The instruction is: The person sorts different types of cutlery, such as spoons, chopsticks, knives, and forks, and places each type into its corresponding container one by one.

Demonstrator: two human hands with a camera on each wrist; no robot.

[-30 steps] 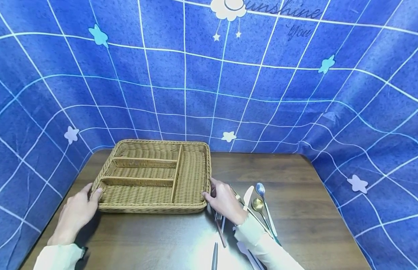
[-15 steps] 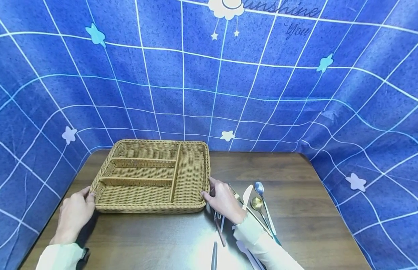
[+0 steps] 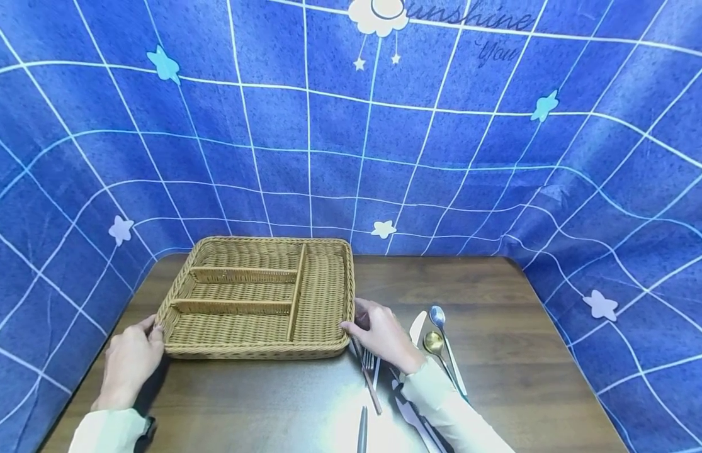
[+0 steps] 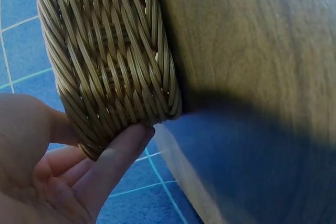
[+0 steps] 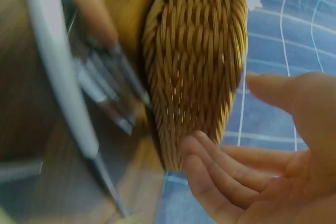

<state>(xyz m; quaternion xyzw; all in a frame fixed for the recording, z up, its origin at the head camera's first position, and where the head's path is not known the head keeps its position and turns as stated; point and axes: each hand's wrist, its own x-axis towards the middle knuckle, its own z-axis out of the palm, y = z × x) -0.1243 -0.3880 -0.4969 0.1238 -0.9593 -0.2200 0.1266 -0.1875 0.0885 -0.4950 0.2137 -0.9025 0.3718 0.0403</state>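
A woven wicker basket (image 3: pixel 322 296) with divided compartments sits at the back left of the table. My left hand (image 3: pixel 130 362) grips its front left corner, thumb at the rim; in the left wrist view fingers (image 4: pixel 113 163) press the woven outer wall. On the right side my right hand (image 3: pixel 381 333) holds the rim with the thumb over it, the fingertips (image 5: pixel 197 153) lying against the outer wall. Beneath the right hand and forearm lie a fork (image 3: pixel 371 384) with a brown handle and other cutlery, partly hidden by the sleeve.
Right of the right hand lie a silver spoon (image 3: pixel 437 316), a gold spoon (image 3: pixel 433 343) and a pale knife (image 3: pixel 417 327). A dark handle (image 3: pixel 362 431) and purple cutlery (image 3: pixel 413 418) lie near the front. A blue gridded cloth (image 3: pixel 328 138) surrounds the wooden table (image 3: pixel 260 402).
My left thumb has drawn back from over the basket's rim to its corner. My right wrist has shifted slightly right, covering a gold fork seen before. The basket stays in place.
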